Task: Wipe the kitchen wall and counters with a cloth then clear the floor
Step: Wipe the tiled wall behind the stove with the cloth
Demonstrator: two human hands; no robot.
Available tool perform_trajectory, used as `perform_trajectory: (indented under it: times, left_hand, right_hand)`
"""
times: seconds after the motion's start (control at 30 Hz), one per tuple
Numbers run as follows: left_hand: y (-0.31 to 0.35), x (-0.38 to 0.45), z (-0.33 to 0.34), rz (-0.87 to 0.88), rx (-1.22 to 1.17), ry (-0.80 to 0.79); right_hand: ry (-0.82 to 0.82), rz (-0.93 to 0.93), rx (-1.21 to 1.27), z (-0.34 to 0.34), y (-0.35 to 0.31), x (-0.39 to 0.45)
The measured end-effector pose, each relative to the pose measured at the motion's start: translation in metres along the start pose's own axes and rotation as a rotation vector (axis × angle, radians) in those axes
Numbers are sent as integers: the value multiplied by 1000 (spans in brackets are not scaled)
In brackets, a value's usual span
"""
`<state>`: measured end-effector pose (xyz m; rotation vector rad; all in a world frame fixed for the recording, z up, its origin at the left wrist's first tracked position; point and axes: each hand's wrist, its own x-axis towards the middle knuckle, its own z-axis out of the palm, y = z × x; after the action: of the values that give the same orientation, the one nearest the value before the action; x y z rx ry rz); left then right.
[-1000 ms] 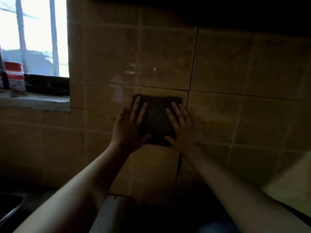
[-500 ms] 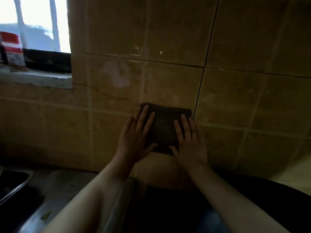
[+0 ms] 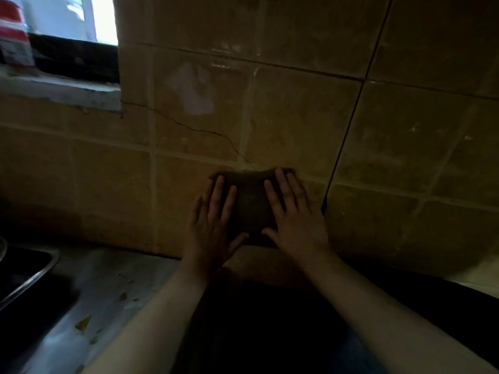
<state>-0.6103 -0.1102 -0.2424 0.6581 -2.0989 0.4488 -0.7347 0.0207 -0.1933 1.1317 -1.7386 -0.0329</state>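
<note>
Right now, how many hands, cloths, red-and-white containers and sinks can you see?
Hands: 2, the left hand and the right hand, both flat on the cloth
Cloths: 1, a dark cloth on the tiled wall
Red-and-white containers: 1, on the window ledge
Sinks: 1
Total: 5

hands (image 3: pixel 210 230): two, flat
cloth (image 3: pixel 249 203): one
sink (image 3: pixel 24 273): one
window (image 3: pixel 67 20): one
red carton (image 3: pixel 13 36): one

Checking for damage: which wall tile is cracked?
The tile just right of the window sill, bearing the pale smudge: a thin crack crosses it toward the cloth. Others look whole.
</note>
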Motion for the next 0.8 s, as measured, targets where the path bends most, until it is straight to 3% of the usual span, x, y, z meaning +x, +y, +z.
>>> perform_trajectory:
  times: [0.27, 0.5, 0.67, 0.8]
  left_hand:
    - [17, -2, -3, -58, -21, -13]
    - [64, 17, -15, -13, -95, -12]
    - [105, 44, -27, 70, -169, 15]
    - [126, 60, -35, 156, -90, 4]
  right_hand:
    - [-43, -77, -87, -5, 24, -5]
    - [-32, 3, -24, -11, 68, -22]
    - [-78, 158, -16, -15, 108, -40]
    - [-90, 235, -38, -16, 130, -54]
